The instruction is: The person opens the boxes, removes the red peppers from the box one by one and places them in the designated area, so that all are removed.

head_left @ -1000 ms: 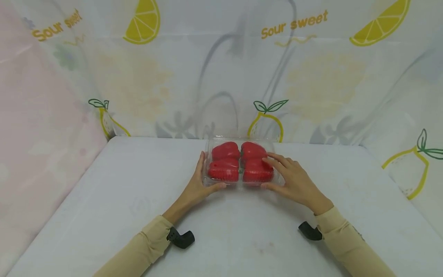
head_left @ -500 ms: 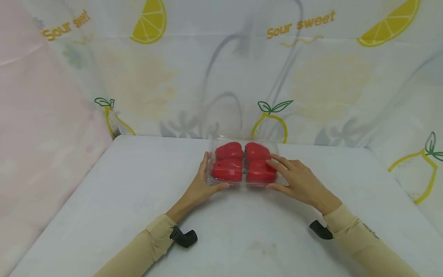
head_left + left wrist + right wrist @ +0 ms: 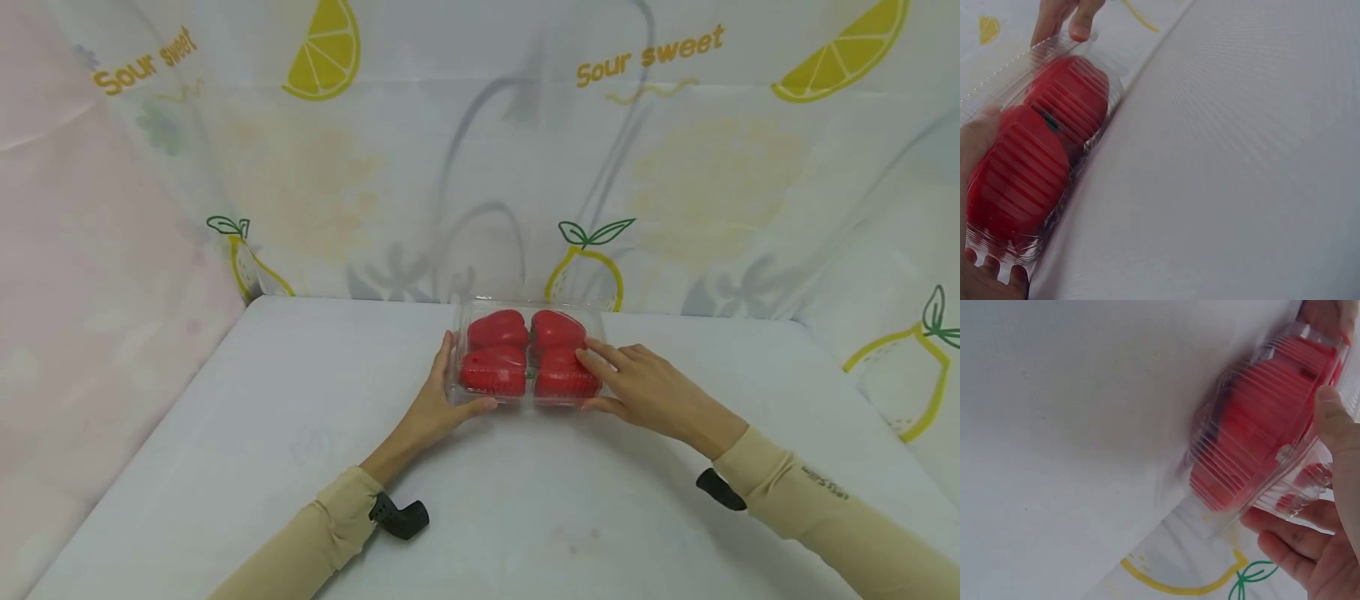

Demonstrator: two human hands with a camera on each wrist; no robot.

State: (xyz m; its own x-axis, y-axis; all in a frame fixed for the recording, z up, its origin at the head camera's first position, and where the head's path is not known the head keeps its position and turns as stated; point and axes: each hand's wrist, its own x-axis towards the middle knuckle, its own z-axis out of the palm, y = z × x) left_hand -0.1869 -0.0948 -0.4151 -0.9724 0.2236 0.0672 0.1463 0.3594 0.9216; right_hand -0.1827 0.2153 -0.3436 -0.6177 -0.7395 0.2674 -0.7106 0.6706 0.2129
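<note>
A clear plastic clamshell box (image 3: 529, 405) sits near the table's back edge with its lid down. Inside lie several red bell peppers (image 3: 492, 369) with bits of green stem between them. My left hand (image 3: 431, 410) holds the box's left side, thumb along the front rim and fingers up the side. At the right front corner, my right hand (image 3: 651, 390) holds the box with its thumb at the front and fingers over the lid and side. Ridged walls and the rim of the box (image 3: 1285, 453) show close up in the right wrist view.
A white table (image 3: 480, 517) spreads out in front of the box. Right behind it hangs a white cloth (image 3: 450, 150) printed with lemons and words, and a pinkish cloth (image 3: 90, 292) stands on the left. Each sleeve carries a black wrist mount (image 3: 401, 518).
The head view has shifted slightly, so the scene sits a little further right. My right forearm has swung outward to the right, while both hands stay at the box.
</note>
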